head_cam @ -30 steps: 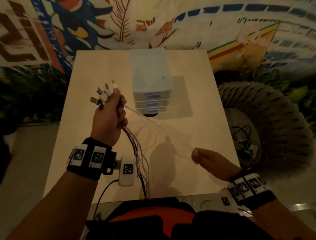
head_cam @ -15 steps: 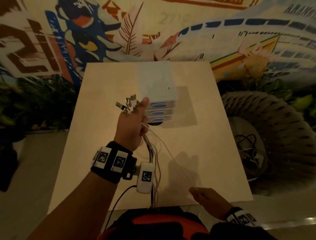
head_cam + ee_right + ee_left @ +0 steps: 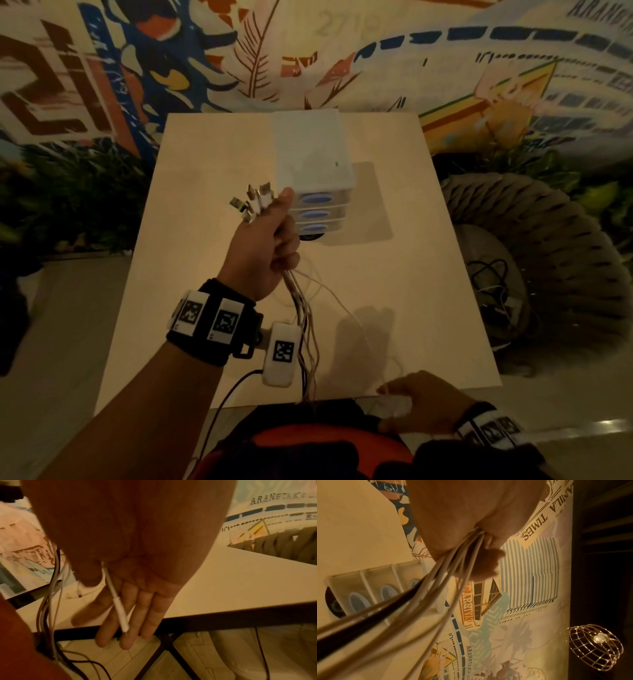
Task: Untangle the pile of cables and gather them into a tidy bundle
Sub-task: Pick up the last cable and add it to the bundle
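Head view: left hand [image 3: 265,251], raised over the table [image 3: 212,274], fist curled round a sheaf of cables [image 3: 303,318]; thumb up beside the connector ends [image 3: 253,204], which fan out above the fist. Strands hang from the fist's underside past the wrist camera [image 3: 281,353] and drop below the near table edge. Left wrist view: pale cables plus one dark one exit the closed palm [image 3: 462,520] together. Right hand [image 3: 416,406], low at the near edge; right wrist view shows its fingers [image 3: 135,615] nearly straight & relaxed, a white plug end [image 3: 120,612] lying along them w/ its cord under the thumb base, held loosely, not pinched at the tips. A single thin strand [image 3: 346,310] runs from the left fist down twd. the right hand. Beyond: white 3-drawer organiser [image 3: 315,178] at mid-table; woven chair [image 3: 534,260] to the right w/ more dark cords on its seat; mural wall behind. Step, as judged: combing one strand free to its far end, the rest already collected by their heads. Next move prob. calls for bringing that plug up to the fist & aligning lengths w/o re-crossing the hanging strands.
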Demonstrator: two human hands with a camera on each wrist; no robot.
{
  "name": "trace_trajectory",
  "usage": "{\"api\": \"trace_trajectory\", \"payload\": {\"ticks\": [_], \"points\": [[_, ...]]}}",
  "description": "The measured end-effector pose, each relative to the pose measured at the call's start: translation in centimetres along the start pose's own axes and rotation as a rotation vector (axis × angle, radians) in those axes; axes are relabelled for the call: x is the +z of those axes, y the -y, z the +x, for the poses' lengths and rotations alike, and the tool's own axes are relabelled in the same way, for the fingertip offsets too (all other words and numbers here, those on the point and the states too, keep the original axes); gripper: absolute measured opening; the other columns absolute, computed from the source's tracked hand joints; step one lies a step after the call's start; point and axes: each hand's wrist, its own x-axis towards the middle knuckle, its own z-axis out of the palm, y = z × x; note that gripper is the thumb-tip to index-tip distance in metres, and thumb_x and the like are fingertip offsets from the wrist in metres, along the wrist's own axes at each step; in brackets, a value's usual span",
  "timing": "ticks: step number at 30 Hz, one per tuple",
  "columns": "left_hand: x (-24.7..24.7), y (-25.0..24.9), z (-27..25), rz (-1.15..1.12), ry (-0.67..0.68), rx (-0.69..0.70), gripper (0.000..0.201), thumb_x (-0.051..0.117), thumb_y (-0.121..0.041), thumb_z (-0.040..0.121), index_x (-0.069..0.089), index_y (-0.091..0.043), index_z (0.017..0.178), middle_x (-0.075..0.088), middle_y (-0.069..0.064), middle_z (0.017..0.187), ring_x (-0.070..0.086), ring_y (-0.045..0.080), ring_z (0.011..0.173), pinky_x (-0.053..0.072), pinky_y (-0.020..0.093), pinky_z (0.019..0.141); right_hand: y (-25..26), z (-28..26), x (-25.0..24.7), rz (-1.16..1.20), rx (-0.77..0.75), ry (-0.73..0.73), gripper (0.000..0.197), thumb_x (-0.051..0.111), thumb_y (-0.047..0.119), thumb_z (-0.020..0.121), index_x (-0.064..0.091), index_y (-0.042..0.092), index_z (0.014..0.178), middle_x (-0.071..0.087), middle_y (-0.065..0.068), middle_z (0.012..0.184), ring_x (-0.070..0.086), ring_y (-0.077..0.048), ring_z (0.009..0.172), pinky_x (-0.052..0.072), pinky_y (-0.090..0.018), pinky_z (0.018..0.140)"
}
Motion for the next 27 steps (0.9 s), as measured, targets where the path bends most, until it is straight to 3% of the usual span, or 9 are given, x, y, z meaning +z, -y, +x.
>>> {"api": "trace_trajectory", "payload": {"ticks": [4,8,12,14,15,18,20,23,27], "points": [[0.6,0.3,-1.0,0.033,0.082,-0.042,0.046,0.047,-0.032,0.105,0.036,-0.026,0.061,0.013,-0.003,0.057,0.009,0.011,0.045,0.013,0.021,0.042,2.8,-2.2,-5.8,0.038,-0.047,-0.211,0.102,0.061,0.094,0.06,0.043,0.046,0.147,0.055,0.026,0.138,0.055,0.013,0.108,0.045,-0.015,0.096],[1.9,0.7,-1.8,0.077,0.186,-0.038,0.044,0.054,-0.037,0.094,0.034,-0.025,0.058,0.01,0.001,0.059,0.008,0.013,0.046,0.009,0.027,0.046,9.0,-2.5,-11.4,0.208,-0.344,-0.457,0.099,0.073,0.078,0.065,0.034,0.048,0.151,0.047,0.03,0.142,0.046,0.019,0.118,0.039,-0.013,0.101],[3.0,1.2,-2.1,0.163,0.215,0.053,0.048,0.052,-0.035,0.101,0.033,-0.02,0.059,0.02,-0.001,0.051,0.016,0.014,0.041,0.017,0.027,0.044,14.9,2.4,-12.7,0.458,-0.528,-0.248,0.043,0.079,0.032,0.085,0.065,0.028,0.125,0.071,0.009,0.122,0.064,-0.007,0.116,0.049,-0.037,0.107],[2.8,1.0,-2.1,0.231,0.155,0.109,0.051,0.053,-0.033,0.103,0.038,-0.016,0.057,0.024,0.002,0.05,0.023,0.018,0.041,0.029,0.028,0.046,16.0,4.0,-12.2,0.6,-0.556,-0.142,0.013,0.063,0.01,0.098,0.067,0.012,0.11,0.078,0.002,0.096,0.073,-0.015,0.092,0.059,-0.037,0.09],[2.4,0.8,-2.0,0.255,0.127,0.132,0.052,0.053,-0.034,0.103,0.042,-0.013,0.056,0.026,0.004,0.051,0.029,0.02,0.041,0.036,0.03,0.049,16.3,4.4,-11.8,0.633,-0.566,-0.137,0.013,0.055,0.011,0.103,0.068,0.01,0.104,0.077,0.001,0.084,0.073,-0.018,0.08,0.06,-0.031,0.078],[0.8,0.1,-1.9,0.266,0.047,0.133,0.053,0.047,-0.035,0.106,0.051,-0.014,0.056,0.029,0.007,0.055,0.043,0.023,0.047,0.049,0.032,0.06,16.7,5.1,-11.1,0.689,-0.501,-0.172,0.033,0.054,0.034,0.104,0.07,0.014,0.083,0.055,-0.003,0.057,0.054,-0.022,0.053,0.05,-0.035,0.06],[-0.6,-0.2,-1.8,0.199,0.004,0.084,0.053,0.046,-0.039,0.106,0.037,-0.017,0.059,0.021,0.007,0.057,0.03,0.019,0.046,0.039,0.032,0.055,16.5,5.8,-10.6,0.705,-0.443,-0.148,0.04,0.059,0.043,0.098,0.062,0.01,0.077,0.045,-0.001,0.056,0.046,-0.016,0.049,0.046,-0.033,0.06],[-2.0,-0.3,-1.7,0.082,-0.002,0.039,0.05,0.047,-0.041,0.105,0.016,-0.019,0.073,0.01,0.005,0.063,0.012,0.016,0.048,0.026,0.028,0.047,16.0,6.6,-9.5,0.742,-0.422,-0.054,0.045,0.066,0.037,0.094,0.055,-0.003,0.076,0.042,-0.002,0.055,0.043,-0.016,0.048,0.044,-0.031,0.058],[-3.1,-1.3,-2.0,0.009,0.004,0.031,0.051,0.048,-0.042,0.105,0.013,-0.02,0.075,0.012,-0.001,0.059,0.012,0.013,0.046,0.023,0.026,0.043,13.7,8.3,-6.7,0.755,-0.349,0.067,0.047,0.062,0.027,0.099,0.045,0.018,0.056,0.041,0.005,0.049,0.044,-0.012,0.043,0.046,-0.033,0.062]]}}
